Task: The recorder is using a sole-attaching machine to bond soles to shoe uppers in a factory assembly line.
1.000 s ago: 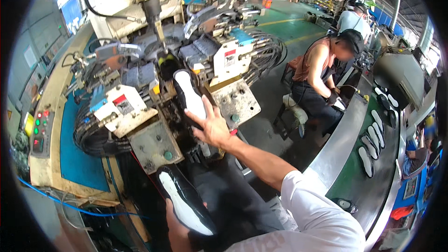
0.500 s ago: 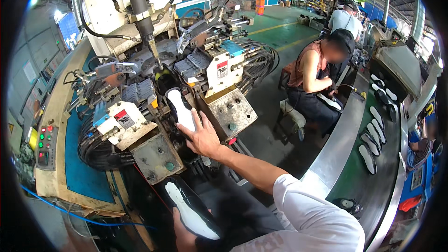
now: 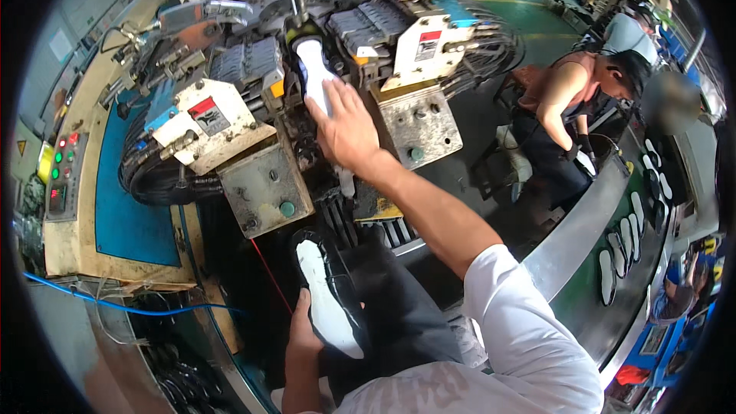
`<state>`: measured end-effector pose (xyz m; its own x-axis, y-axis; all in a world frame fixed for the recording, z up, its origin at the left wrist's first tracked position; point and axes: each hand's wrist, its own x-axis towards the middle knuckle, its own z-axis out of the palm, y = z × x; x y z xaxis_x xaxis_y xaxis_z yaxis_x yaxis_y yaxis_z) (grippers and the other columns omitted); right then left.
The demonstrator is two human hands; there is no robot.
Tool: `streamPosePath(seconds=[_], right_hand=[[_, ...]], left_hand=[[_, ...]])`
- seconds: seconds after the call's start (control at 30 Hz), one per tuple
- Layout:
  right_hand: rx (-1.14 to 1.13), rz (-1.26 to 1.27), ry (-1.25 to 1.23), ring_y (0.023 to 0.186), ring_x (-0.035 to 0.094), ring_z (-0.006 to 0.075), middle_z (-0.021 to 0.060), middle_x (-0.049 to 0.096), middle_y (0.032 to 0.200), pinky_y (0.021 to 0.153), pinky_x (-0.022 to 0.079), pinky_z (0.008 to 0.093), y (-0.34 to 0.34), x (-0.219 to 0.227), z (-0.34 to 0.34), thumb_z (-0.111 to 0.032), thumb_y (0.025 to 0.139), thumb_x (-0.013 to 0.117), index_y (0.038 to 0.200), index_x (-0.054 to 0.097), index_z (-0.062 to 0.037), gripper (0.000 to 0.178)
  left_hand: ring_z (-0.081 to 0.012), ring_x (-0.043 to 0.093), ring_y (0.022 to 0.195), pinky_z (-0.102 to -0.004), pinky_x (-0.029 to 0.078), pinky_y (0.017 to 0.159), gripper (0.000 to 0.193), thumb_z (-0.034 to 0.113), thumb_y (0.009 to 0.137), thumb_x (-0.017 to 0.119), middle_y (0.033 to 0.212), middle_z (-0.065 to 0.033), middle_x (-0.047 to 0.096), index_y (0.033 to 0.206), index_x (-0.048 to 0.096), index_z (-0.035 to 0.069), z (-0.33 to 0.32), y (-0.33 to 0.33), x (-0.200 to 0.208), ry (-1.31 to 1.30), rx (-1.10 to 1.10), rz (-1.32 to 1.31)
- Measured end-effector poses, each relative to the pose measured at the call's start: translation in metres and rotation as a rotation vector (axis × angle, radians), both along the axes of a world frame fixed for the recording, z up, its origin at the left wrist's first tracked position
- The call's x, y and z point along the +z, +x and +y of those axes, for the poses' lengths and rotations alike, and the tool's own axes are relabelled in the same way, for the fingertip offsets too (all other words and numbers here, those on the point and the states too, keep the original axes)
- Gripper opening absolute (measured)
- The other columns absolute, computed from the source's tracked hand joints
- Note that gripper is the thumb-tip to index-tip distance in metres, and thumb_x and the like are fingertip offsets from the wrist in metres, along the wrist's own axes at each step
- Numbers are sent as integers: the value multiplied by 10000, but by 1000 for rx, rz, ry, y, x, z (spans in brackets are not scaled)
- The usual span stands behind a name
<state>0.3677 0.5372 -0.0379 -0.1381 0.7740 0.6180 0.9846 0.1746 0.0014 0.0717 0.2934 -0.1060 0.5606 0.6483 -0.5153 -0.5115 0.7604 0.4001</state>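
My left hand (image 3: 303,330) is closed on the side of a black shoe upper (image 3: 354,291), low in front of me. Its white sole board (image 3: 322,284) faces up. Up ahead, a second shoe upper, with a white bottom (image 3: 313,69), lies in the middle of a lasting machine (image 3: 287,126), toe end under a metal rod (image 3: 297,0). Over the heel half of this shoe lies my right hand (image 3: 346,126), thumb on the left and fingers on the right, hiding that end.
Jaw blocks with pale brackets (image 3: 208,119) and hoses flank the shoe. A control panel (image 3: 65,172) with lit buttons stands at left. On my right, a conveyor (image 3: 575,284) carries several white-bottomed shoes (image 3: 622,249). Beyond it a seated person (image 3: 567,100) works on a shoe.
The view has swung down and to the left. My left hand has raised its shoe a little and more of it shows. My right hand stays on the shoe in the machine.
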Motion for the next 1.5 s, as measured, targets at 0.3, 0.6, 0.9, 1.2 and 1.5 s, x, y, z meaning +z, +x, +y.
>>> streamPosePath(seconds=[0.3, 0.6, 0.9, 1.2, 1.5], right_hand=[[-11, -90, 30, 1494, 472, 423, 234, 578, 1523, 1283, 326, 524, 3, 14, 69, -240, 1073, 496, 1531, 638, -172, 484], [212, 214, -10, 1473, 505, 429, 267, 602, 1495, 1266, 360, 522, 8, 6, 37, -312, 1021, 652, 1476, 670, -118, 496], [585, 1581, -995, 1287, 600, 178, 76, 659, 1398, 1128, 481, 353, -9, -15, -188, -314, 1057, 762, 1573, 583, -60, 602], [363, 1870, -667, 1142, 620, 109, 29, 683, 1274, 1046, 504, 293, -24, -47, -299, -158, 1059, 728, 1494, 625, -34, 464], [631, 2162, -820, 1350, 622, 183, 91, 625, 1480, 1173, 517, 366, 21, -57, -372, -375, 1068, 741, 1625, 487, -57, 690]], left_hand=[[-493, 654, 1319, -628, 526, 1146, 745, 528, 1129, 517, 1556, -268, 569, 1677, 356, 49, 35, 25, 8, -52, 44, -20], [-528, 756, 1088, -628, 656, 915, 979, 708, 1006, 640, 1318, -317, 684, 1589, 420, -48, 53, 39, 11, 7, -105, -193], [-493, 769, 1059, -574, 664, 923, 828, 478, 985, 723, 1317, -294, 689, 1574, 443, -33, 13, 17, 16, 47, -243, -98], [-274, 600, 1365, -394, 496, 1145, 1007, 269, 911, 737, 1569, -167, 554, 1756, 224, 79, -31, 18, 28, 240, -487, 449], [-252, 565, 1388, -388, 454, 1170, 1026, 302, 913, 782, 1595, -146, 528, 1748, 242, 52, -58, 30, 53, 361, -695, 539]])
